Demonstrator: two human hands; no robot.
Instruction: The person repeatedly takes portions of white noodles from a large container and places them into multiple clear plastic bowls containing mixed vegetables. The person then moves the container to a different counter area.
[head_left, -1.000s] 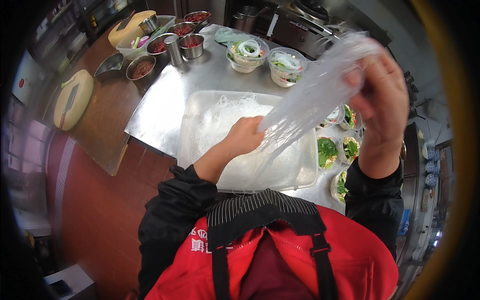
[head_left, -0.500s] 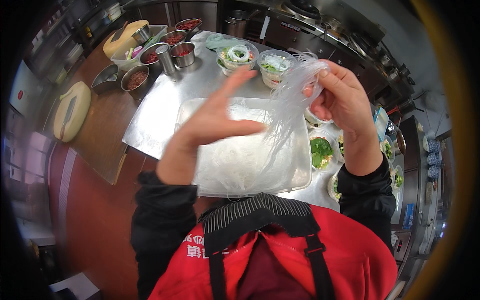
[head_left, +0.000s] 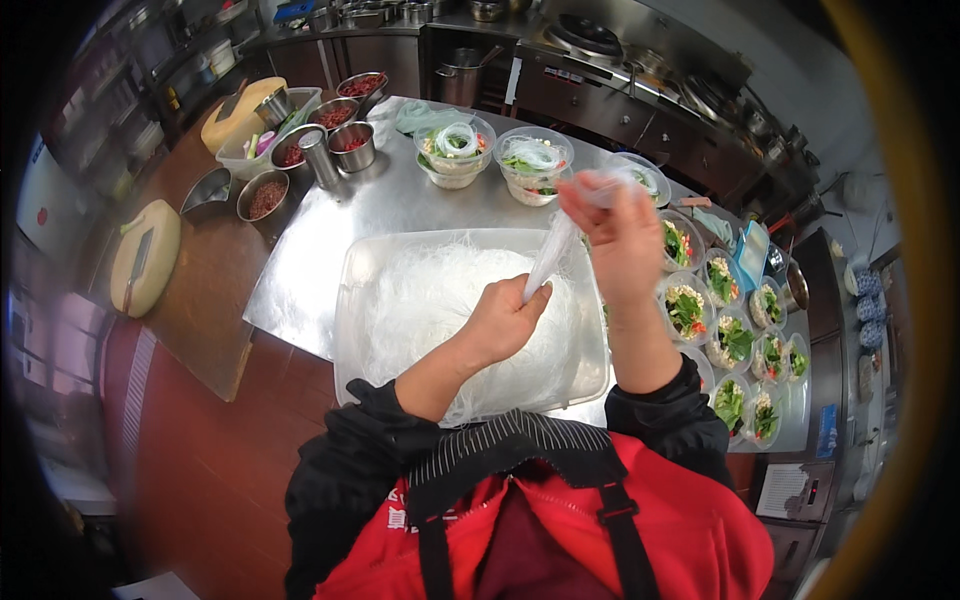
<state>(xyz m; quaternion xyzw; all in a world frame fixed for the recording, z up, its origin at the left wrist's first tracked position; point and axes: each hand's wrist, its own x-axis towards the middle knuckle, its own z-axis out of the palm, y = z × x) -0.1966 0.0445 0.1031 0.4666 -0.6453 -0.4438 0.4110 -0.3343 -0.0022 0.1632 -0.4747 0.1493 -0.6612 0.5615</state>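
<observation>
A twisted strand bundle of clear glass noodles [head_left: 549,258] stretches between my hands over a translucent tray [head_left: 592,375]. My left hand [head_left: 503,320] is closed around its lower end. Higher and to the right, my right hand [head_left: 618,235] grips the upper end, its fingers blurred by motion and noodles looped about them. A loose pale heap of glass noodles [head_left: 415,300] fills much of the tray beneath my left hand. Just beyond my right hand stands a clear bowl [head_left: 648,180], partly hidden by it.
Clear bowls topped with noodle coils [head_left: 457,140] stand at the table's far side. Several bowls of greens and nuts [head_left: 686,310] crowd the right. Steel pots of red chillies [head_left: 352,145] are at the far left, near a wooden board with a knife [head_left: 140,255].
My left hand has come down and closed on the noodles' hanging end. My right hand has shifted slightly left and lower. The loose strands are now drawn into a narrow bundle.
</observation>
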